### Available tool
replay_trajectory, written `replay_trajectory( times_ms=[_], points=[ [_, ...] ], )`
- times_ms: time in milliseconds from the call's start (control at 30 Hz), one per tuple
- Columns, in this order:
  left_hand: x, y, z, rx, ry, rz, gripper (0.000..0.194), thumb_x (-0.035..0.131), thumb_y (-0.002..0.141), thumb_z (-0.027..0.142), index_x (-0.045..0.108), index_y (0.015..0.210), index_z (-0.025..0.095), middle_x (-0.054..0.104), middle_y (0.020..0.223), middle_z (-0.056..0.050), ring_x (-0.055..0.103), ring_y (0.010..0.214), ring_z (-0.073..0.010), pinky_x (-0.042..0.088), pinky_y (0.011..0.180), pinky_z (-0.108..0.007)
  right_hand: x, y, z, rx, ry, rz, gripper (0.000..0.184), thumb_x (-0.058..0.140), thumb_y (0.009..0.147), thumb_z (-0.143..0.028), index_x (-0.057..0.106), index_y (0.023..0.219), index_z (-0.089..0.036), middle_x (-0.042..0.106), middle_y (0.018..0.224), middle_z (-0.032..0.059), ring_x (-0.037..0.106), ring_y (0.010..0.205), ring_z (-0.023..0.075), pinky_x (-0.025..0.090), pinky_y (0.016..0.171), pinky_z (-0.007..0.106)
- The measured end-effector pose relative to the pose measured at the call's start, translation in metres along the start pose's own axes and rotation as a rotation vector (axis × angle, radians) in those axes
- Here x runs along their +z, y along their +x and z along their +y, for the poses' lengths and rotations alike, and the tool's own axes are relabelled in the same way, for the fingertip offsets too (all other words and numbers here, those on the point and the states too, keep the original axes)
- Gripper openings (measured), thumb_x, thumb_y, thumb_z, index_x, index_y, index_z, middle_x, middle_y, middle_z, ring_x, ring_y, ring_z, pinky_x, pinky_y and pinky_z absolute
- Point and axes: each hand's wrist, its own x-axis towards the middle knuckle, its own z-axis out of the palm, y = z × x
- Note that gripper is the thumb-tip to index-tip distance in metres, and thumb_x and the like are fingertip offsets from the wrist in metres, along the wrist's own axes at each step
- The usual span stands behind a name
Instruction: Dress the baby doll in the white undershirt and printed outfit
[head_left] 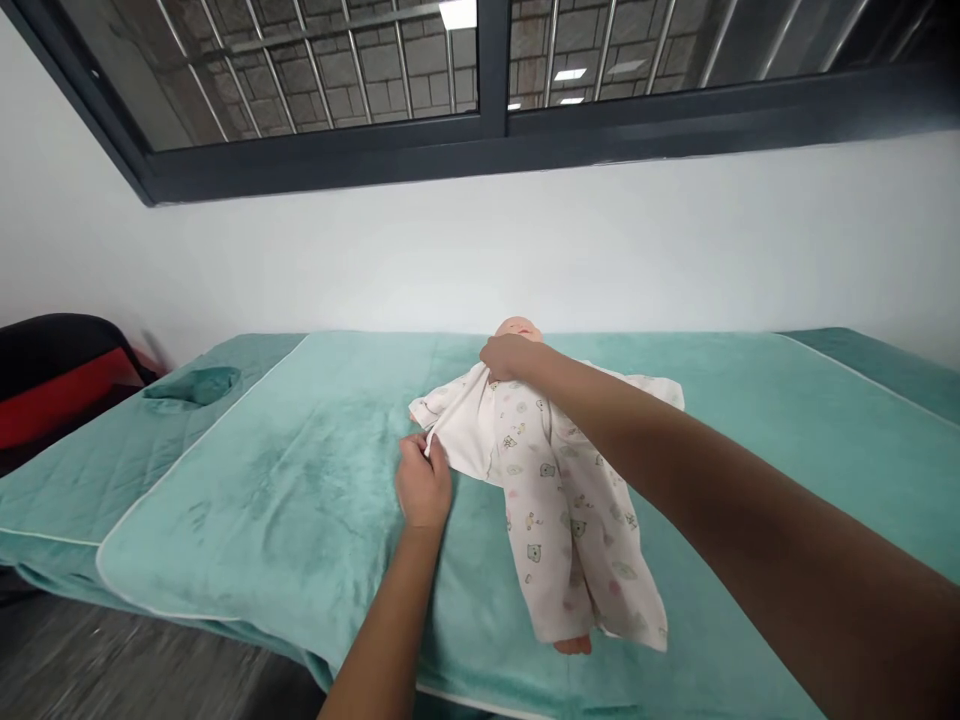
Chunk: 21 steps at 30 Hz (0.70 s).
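A baby doll [519, 326] lies on its back on the teal bed cover [300, 460], head toward the wall and feet toward me. It wears white patterned pants [534, 520] and a white baby shirt [466, 430] spread out to both sides. My left hand [424, 485] is closed on the lower left edge of the shirt, pulling the cloth taut. Up by the doll's neck, my right hand [511, 358] grips the shirt near its collar. That forearm hides part of the doll's chest and right side. One foot [574, 645] peeks out of a pant leg.
Behind the bed rises a white wall [337, 260] below a dark-framed window [491, 130] with metal bars. At the left, the bed has a face hole [196, 386], and a black and red item [67, 390] stands beside it. Grey floor [127, 660] shows at lower left.
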Motion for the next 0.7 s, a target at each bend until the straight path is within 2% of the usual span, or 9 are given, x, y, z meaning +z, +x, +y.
replay_trajectory(
  times_ms=[67, 133, 233, 300, 567, 700],
  points=[
    [0.0, -0.001, -0.001, 0.018, -0.04, 0.024, 0.019, 0.042, 0.094, 0.04, 0.043, 0.087, 0.023, 0.066, 0.089, -0.007, 0.061, 0.075, -0.02, 0.044, 0.069, -0.032, -0.002, -0.004, -0.008, 0.038, -0.137, -0.121, 0.01, 0.076, 0.067, -0.006, 0.069, 0.071, -0.012, 0.071, 0.079, 0.0126, 0.069, 0.089, 0.0302, 0.05, 0.085, 0.042],
    [0.001, -0.002, -0.002, 0.032, -0.064, 0.037, 0.019, 0.043, 0.093, 0.041, 0.042, 0.087, 0.023, 0.065, 0.09, -0.007, 0.062, 0.076, -0.0201, 0.044, 0.069, -0.032, -0.004, -0.01, -0.016, 0.061, -0.251, -0.188, 0.015, 0.068, 0.071, -0.001, 0.071, 0.083, -0.01, 0.072, 0.09, 0.0178, 0.069, 0.092, 0.0315, 0.049, 0.083, 0.04],
    [0.001, -0.003, -0.003, 0.05, -0.074, 0.042, 0.019, 0.043, 0.093, 0.041, 0.042, 0.088, 0.023, 0.066, 0.092, -0.008, 0.063, 0.078, -0.0207, 0.045, 0.07, -0.032, -0.007, -0.02, -0.023, 0.089, -0.36, -0.198, 0.032, 0.055, 0.081, -0.002, 0.066, 0.11, -0.01, 0.069, 0.11, 0.0218, 0.067, 0.102, 0.031, 0.048, 0.083, 0.038],
    [0.002, -0.003, -0.003, 0.055, -0.063, 0.047, 0.018, 0.043, 0.092, 0.04, 0.043, 0.088, 0.023, 0.066, 0.091, -0.008, 0.063, 0.077, -0.0212, 0.045, 0.069, -0.032, -0.007, -0.026, -0.025, 0.116, -0.402, -0.188, 0.034, 0.048, 0.087, -0.005, 0.063, 0.117, -0.011, 0.067, 0.117, 0.0223, 0.066, 0.106, 0.0302, 0.047, 0.083, 0.038],
    [0.0, -0.008, 0.001, 0.165, -0.13, 0.013, 0.016, 0.048, 0.089, 0.037, 0.042, 0.085, 0.023, 0.063, 0.085, -0.005, 0.061, 0.072, -0.0195, 0.042, 0.064, -0.03, -0.002, -0.04, -0.017, 0.168, -0.347, -0.095, 0.027, 0.047, 0.09, -0.018, 0.067, 0.108, -0.013, 0.066, 0.115, 0.0204, 0.064, 0.103, 0.0302, 0.046, 0.081, 0.037],
    [-0.003, -0.014, 0.026, 0.181, -0.312, -0.048, 0.013, 0.049, 0.09, 0.032, 0.04, 0.086, 0.023, 0.058, 0.081, 0.0, 0.056, 0.067, -0.0146, 0.042, 0.062, -0.026, 0.0, -0.042, -0.01, 0.156, -0.208, -0.029, 0.026, 0.053, 0.086, -0.019, 0.065, 0.108, -0.017, 0.069, 0.11, 0.0138, 0.064, 0.099, 0.0273, 0.047, 0.079, 0.034]
  ],
)
